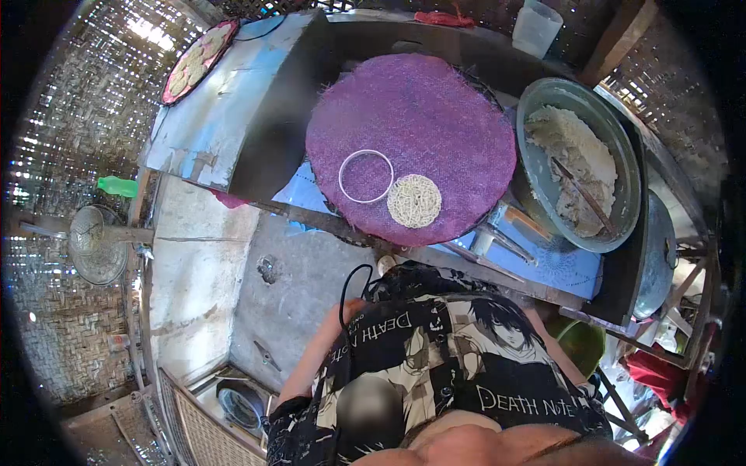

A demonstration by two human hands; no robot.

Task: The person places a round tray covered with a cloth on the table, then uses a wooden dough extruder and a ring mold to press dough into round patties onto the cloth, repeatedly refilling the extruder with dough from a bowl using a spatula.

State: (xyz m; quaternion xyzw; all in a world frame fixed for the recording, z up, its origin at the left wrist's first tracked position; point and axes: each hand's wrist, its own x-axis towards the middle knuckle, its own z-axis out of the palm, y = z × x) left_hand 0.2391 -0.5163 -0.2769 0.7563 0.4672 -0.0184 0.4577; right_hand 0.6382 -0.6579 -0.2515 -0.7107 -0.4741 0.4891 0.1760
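On a round tray covered with purple woven cloth (412, 101) lie a thin white ring (342, 183) and, just to its right, a flat round of pale noodle-like strands (414, 201). My left hand (347, 311) is down at my waist beside a black cable, apart from the tray. Its fingers are mostly hidden by the shirt. Along my right side only the forearm shows, and the shirt covers that hand. Right of the tray stands a large green-grey basin (531, 167) holding pale, crumbly dough (579, 140), with a brown stick (583, 194) lying across it.
A metal-topped box (256, 85) stands at the left, with a second round tray of pale rounds (200, 62) on it. A metal tool with a wooden handle (505, 242) lies below the basin. A clear plastic pitcher (536, 29) is at the back. A fan (99, 245) stands left.
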